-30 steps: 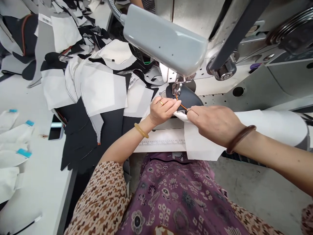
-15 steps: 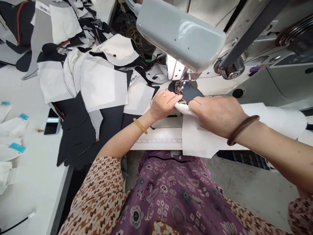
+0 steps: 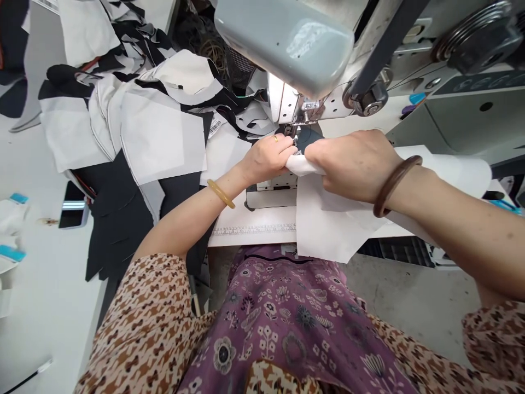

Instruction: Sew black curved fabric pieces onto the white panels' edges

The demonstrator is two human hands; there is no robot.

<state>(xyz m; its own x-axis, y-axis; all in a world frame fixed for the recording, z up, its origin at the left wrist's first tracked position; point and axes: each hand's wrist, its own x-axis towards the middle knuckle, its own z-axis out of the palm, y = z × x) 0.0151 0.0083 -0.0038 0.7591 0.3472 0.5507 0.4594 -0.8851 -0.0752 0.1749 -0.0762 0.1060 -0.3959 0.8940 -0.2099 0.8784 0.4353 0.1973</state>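
My left hand, with a ring on one finger, is closed on the edge of a white fabric piece just in front of the presser foot. Beside it, my right hand grips a folded part of the same fabric, its fingertips mostly hidden. From the hands the piece hangs over the table's front edge, and it spreads right beneath my right forearm. Dark fabric lies behind the foot. Above stands the sewing machine, its lamp lighting the needle area.
A heap of white, grey and black cut pieces covers the table to the left. A phone lies beside it on the white side table. A ruler strip runs along the front edge. Dark pulleys sit at upper right.
The camera view has shifted, so the machine sits higher and further left. Both hands stay by the presser foot, still holding the white fabric; the orange strip seen there earlier is now hidden.
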